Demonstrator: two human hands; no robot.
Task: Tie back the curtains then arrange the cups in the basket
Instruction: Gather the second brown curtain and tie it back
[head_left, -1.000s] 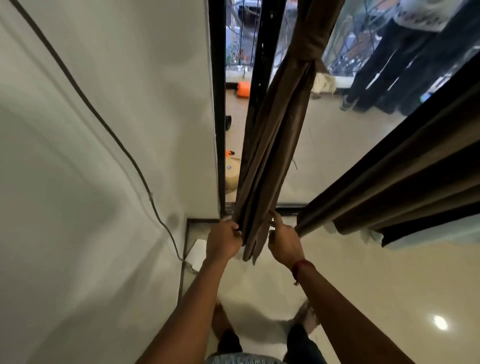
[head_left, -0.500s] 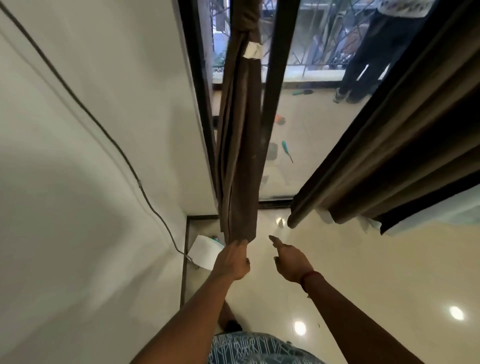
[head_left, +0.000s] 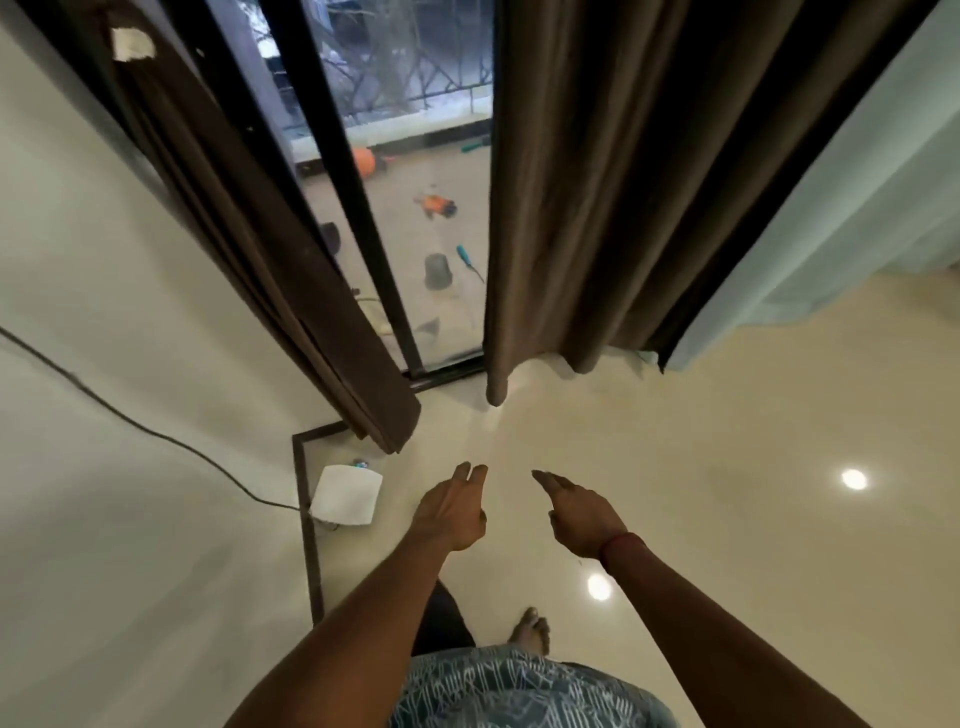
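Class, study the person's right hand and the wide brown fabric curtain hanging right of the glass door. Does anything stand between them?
Nothing visible does: only glossy cream floor separates the open right hand from the wide brown fabric curtain.

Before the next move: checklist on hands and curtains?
1. Left hand free: ok, open, holds nothing.
2. Right hand free: ok, open, holds nothing.
3. Left curtain gathered: ok, bunched beside the wall.
4. Left curtain tied: cannot tell, no tie shows in frame.
5. Right curtain tied back: not ok, hangs loose in folds to the floor.
6. White box clear of hands: ok, lies on the floor left of the left hand, apart.
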